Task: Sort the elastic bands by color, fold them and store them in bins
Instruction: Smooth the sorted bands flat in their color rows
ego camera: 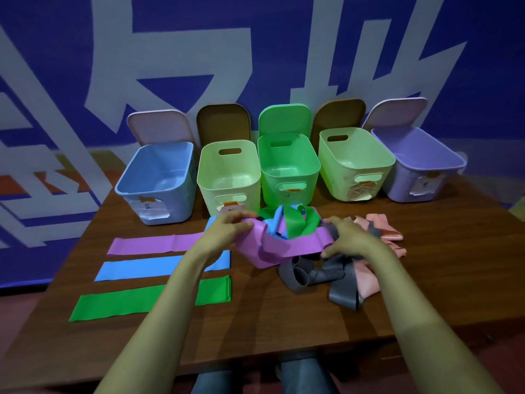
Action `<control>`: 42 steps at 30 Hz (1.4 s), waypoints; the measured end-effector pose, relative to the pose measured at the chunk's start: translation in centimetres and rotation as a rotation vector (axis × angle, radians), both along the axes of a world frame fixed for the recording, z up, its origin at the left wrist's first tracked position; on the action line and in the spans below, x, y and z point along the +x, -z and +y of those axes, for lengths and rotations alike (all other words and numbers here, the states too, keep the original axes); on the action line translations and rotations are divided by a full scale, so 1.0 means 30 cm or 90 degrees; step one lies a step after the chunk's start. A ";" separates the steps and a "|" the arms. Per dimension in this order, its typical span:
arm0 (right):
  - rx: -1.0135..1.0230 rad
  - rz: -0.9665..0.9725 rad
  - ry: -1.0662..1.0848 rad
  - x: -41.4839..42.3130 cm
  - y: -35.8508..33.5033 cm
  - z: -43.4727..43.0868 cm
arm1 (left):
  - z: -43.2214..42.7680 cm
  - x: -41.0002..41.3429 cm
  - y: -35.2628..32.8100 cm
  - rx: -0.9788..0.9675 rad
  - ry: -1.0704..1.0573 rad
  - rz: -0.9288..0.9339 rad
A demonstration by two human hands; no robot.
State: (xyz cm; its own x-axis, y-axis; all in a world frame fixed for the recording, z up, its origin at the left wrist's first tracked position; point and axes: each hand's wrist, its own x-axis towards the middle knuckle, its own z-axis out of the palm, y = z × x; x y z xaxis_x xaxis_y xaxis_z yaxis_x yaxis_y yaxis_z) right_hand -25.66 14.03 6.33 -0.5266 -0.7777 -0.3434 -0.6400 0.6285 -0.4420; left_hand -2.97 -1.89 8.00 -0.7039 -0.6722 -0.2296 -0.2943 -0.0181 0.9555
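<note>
Snagging is looming: left hand (231,227) and right hand (345,236) are pinching the purple band's (295,245) 9 and 3 o'clock ends. The green band (295,223) is looping over it.

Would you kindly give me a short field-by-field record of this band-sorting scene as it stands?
surface: wooden table
bins: five open, in a back row: blue bin, pale green bin, green bin, second pale green bin, purple bin
laid out: flat purple band, flat blue band, flat green band, side by side
pile: tangled purple band, grey band, pink band
left hand: grips tangled purple band
right hand: grips its other end
in bins: no band visible
</note>
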 end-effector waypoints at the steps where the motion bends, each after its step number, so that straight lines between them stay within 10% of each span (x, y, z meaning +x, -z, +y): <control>1: -0.010 0.021 -0.033 0.017 -0.004 -0.005 | 0.014 -0.017 0.004 -0.027 0.007 -0.011; 6: -0.243 -0.019 -0.107 0.184 -0.005 -0.056 | 0.053 -0.114 0.027 -0.366 0.024 -0.068; 12: -0.361 -0.105 0.031 0.279 0.072 -0.084 | 0.095 -0.172 0.021 -0.316 -0.040 0.020; 17: -0.409 0.000 0.048 0.244 0.059 -0.087 | 0.071 -0.140 0.066 -0.620 -0.072 -0.226; 24: -0.434 0.109 -0.023 0.208 0.013 -0.081 | 0.100 -0.112 0.085 -0.793 0.074 0.010; 34: -0.502 0.080 0.010 0.212 -0.025 -0.101 | 0.086 -0.161 0.035 -0.787 -0.004 0.088; 38: -0.419 -0.120 0.046 0.216 0.001 -0.128 | 0.100 -0.185 -0.057 -0.618 -0.106 0.196; 42: -0.382 0.010 0.070 0.168 0.033 -0.138 | 0.062 -0.155 -0.127 -0.405 -0.286 0.289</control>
State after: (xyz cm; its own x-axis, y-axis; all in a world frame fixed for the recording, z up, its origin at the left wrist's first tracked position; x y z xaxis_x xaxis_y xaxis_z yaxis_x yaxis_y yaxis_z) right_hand -20.61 9.87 5.33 -0.6157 -0.7742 0.1465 -0.5949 0.3348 -0.7308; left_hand -7.62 -0.02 11.82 -0.2763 -0.8106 0.5163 0.0208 0.5320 0.8465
